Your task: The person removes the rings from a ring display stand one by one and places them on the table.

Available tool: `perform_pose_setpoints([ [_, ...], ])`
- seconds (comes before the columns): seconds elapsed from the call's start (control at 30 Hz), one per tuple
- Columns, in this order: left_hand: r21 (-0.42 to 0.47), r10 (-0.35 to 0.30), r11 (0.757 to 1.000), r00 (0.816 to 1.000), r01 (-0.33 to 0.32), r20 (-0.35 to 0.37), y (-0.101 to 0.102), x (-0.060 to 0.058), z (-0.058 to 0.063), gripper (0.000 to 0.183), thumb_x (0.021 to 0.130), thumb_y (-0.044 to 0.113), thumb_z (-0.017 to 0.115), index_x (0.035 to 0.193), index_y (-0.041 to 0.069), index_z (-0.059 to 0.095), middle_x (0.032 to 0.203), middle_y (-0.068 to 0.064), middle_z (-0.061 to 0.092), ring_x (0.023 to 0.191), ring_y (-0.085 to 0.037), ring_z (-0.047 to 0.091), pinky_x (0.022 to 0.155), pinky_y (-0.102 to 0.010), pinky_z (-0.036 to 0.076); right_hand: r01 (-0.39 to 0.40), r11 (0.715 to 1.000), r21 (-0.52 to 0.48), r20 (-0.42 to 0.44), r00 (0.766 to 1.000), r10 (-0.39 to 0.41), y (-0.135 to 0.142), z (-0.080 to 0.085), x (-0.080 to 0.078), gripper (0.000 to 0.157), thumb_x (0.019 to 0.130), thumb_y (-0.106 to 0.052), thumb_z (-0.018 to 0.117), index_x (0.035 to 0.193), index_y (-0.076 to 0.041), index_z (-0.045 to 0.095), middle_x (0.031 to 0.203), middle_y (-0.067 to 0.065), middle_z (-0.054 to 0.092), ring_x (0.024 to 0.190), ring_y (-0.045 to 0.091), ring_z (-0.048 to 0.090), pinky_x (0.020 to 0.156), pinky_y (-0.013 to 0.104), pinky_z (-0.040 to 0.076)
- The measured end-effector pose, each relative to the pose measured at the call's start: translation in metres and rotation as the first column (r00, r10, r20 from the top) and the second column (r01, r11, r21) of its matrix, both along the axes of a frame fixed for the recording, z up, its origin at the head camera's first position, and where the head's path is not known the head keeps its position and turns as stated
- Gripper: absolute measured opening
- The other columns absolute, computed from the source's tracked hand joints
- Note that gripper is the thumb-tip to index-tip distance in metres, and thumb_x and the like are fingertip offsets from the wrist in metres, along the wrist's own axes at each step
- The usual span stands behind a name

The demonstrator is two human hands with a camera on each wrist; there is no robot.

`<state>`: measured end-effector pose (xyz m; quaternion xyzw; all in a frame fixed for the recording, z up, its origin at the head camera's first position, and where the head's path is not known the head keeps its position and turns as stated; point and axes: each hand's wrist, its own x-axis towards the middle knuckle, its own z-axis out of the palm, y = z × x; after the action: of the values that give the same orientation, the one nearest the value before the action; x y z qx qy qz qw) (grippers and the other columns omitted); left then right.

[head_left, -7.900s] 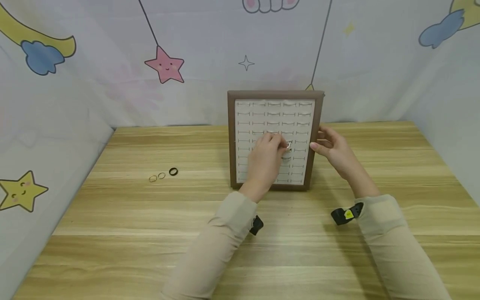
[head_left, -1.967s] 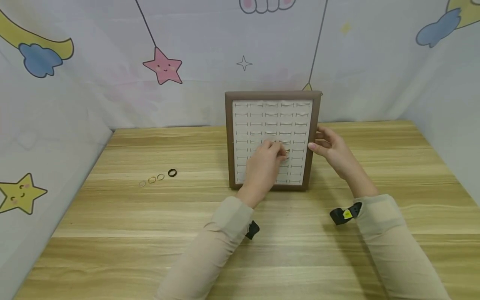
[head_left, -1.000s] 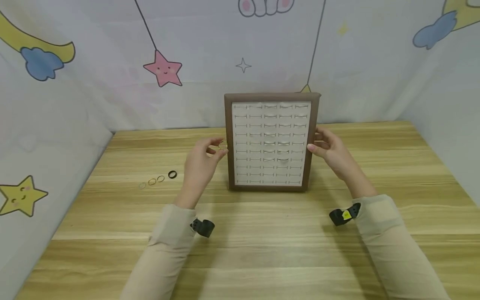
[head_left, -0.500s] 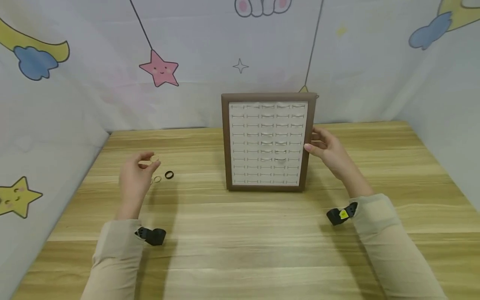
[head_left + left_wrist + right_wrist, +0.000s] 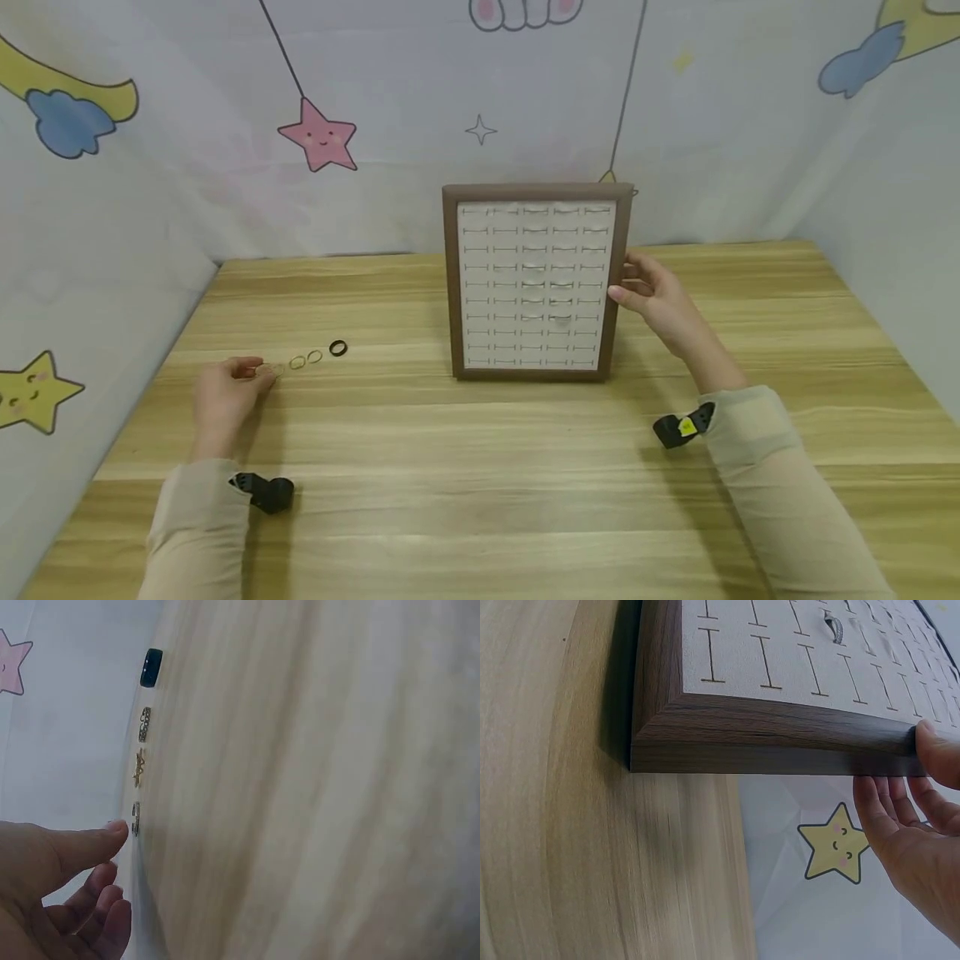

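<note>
My left hand is low over the table at the left, thumb and forefinger pinching a gold ring, which the thumb mostly hides in the left wrist view. Beside the fingertips lies a thin silver ring. Further along the same line are a gold openwork ring, a studded ring and a black ring. A brown-framed ring display board stands upright, its white face slotted in rows. My right hand grips its right edge, thumb in front, fingers behind.
A silver ring sits in a slot of the board. The wooden table meets a patterned cloth backdrop at the back.
My left hand has left the board's face with a gold ring, moved left and come down by the row's left end. A thin silver ring has joined the row since the first frame.
</note>
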<state>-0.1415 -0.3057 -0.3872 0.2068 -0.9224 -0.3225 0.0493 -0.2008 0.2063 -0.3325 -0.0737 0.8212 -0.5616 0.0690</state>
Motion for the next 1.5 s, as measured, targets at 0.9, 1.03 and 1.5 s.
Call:
perform_pose_setpoints([
  [0.9,-0.050,-0.082,0.995,0.990,0.088,0.116,-0.008,0.005,0.000,0.042,0.093,0.015,0.054,0.129,-0.007,0.050,0.128,-0.032,0.052,0.117,-0.045,0.049,0.096,-0.053,0.039,0.003,1.000,-0.007,0.007,1.000,-0.003,0.001,-0.001,0.000,0.065,0.098,-0.014,0.050,0.151,-0.005,0.014,0.147,0.022,0.033,0.137,0.035,0.033,0.114,0.050,0.030],
  [1.03,0.003,-0.048,0.999,0.993,0.048,0.110,-0.004,0.002,0.003,0.047,0.093,0.016,0.051,0.135,-0.005,0.046,0.134,-0.031,0.048,0.122,-0.045,0.046,0.099,-0.053,0.038,0.003,1.000,-0.007,0.013,1.000,-0.003,0.001,-0.001,0.000,0.066,0.098,-0.014,0.050,0.151,-0.003,0.013,0.148,0.023,0.032,0.137,0.035,0.033,0.114,0.050,0.030],
  [1.5,0.087,-0.037,0.995,0.989,0.050,-0.146,0.065,-0.016,0.047,0.041,0.097,0.020,0.050,0.136,0.007,0.051,0.137,-0.018,0.051,0.111,-0.032,0.051,0.069,-0.028,0.042,0.003,1.000,-0.007,-0.006,1.000,-0.003,0.001,-0.002,0.000,0.064,0.098,-0.015,0.050,0.150,-0.004,0.016,0.145,0.023,0.034,0.136,0.035,0.035,0.113,0.050,0.032],
])
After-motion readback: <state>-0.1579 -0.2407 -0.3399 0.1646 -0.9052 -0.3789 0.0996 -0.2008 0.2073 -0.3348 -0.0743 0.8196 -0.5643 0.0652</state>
